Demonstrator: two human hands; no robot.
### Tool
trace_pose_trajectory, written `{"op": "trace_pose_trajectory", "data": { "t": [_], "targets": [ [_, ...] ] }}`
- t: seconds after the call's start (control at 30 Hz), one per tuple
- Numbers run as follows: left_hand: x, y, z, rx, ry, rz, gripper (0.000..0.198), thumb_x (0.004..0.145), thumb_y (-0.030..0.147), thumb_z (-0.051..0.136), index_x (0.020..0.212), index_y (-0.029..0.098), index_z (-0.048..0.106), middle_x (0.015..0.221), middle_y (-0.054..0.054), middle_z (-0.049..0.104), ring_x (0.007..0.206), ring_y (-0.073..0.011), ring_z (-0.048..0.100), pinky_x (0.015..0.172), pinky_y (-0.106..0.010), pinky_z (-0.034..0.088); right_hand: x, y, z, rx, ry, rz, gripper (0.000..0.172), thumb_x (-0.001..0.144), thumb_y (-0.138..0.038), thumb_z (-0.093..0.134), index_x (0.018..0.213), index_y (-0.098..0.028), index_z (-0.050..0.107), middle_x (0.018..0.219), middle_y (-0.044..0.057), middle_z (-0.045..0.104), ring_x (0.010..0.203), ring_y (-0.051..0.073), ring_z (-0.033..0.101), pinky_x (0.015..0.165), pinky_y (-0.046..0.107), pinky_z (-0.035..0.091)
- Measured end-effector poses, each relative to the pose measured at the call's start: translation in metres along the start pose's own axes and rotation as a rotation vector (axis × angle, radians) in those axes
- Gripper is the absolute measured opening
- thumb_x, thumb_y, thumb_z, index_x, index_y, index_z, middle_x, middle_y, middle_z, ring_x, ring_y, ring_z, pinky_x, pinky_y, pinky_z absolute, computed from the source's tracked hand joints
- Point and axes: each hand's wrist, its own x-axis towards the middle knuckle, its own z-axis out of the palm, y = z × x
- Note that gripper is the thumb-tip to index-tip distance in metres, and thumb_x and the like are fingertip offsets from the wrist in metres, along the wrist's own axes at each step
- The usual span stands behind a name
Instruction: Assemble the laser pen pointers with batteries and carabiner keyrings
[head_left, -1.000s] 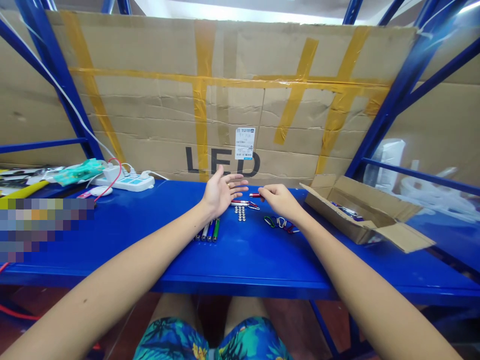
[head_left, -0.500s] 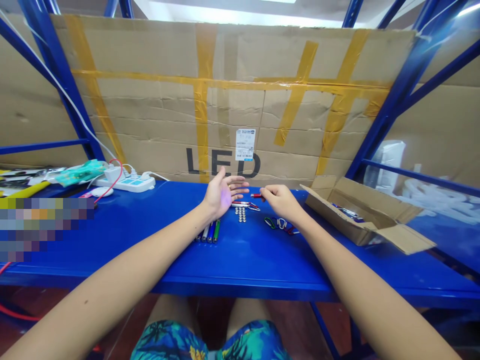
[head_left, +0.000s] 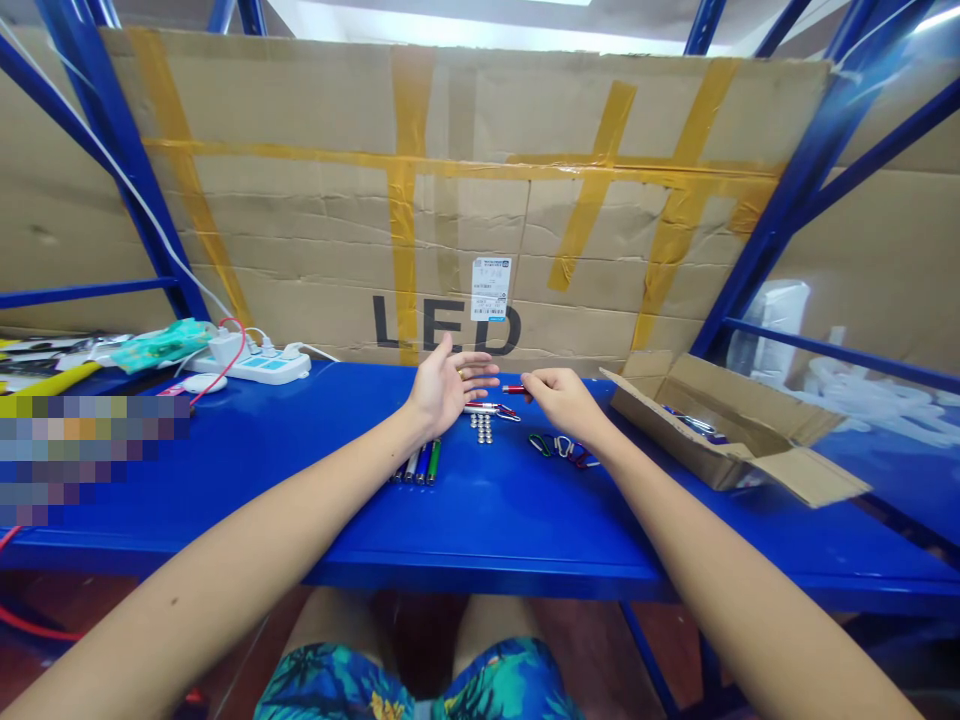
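My right hand (head_left: 559, 398) is closed around a small red flashlight (head_left: 514, 389), its end pointing left toward my other palm. Facing it, my left hand (head_left: 450, 385) is open, fingers spread and palm turned to the right, holding nothing. Below the hands, several silver button cells (head_left: 481, 430) lie in short rows on the blue table (head_left: 480, 530). Just behind them is a silver and red flashlight (head_left: 491, 408) with a carabiner clip. More flashlight tubes (head_left: 421, 465) in blue, green and silver lie side by side under my left wrist. Several coloured carabiners (head_left: 562, 446) rest near my right wrist.
An open cardboard box (head_left: 720, 425) with metallic items inside stands at the right. At the left are a white power strip (head_left: 274, 367) with plugs, a teal plastic bag (head_left: 165, 343) and cables. A large taped cardboard sheet (head_left: 315, 230) closes off the back between blue posts.
The purple light spot on my left palm is gone. Both hands stay in nearly the same place, and the red flashlight is still in my right hand.
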Motion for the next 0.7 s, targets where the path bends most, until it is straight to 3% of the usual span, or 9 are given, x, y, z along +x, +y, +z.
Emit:
{"op": "trace_pose_trajectory", "data": {
  "t": [0.2, 0.7],
  "targets": [
    [0.0005, -0.0006, -0.0013, -0.011, -0.008, 0.003, 0.065, 0.087, 0.068, 0.034, 0.095, 0.013, 0.066, 0.102, -0.017, 0.070, 0.097, -0.0294, 0.065, 0.077, -0.038, 0.049, 0.0000, -0.0014, 0.0000, 0.082, 0.012, 0.020, 0.036, 0.087, -0.035, 0.045, 0.056, -0.018, 0.052, 0.046, -0.003, 0.039, 0.050, 0.012, 0.036, 0.055, 0.028, 0.027],
    [0.0004, -0.0011, -0.0027, 0.009, -0.010, 0.007, 0.064, 0.085, 0.069, 0.035, 0.097, 0.014, 0.065, 0.105, -0.017, 0.069, 0.104, -0.0315, 0.062, 0.080, -0.040, 0.048, -0.0012, -0.0007, 0.0002, 0.030, -0.037, 0.007, 0.039, 0.088, -0.039, 0.043, 0.055, -0.019, 0.046, 0.050, -0.004, 0.033, 0.051, 0.011, 0.032, 0.053, 0.028, 0.024]
  ]
}}
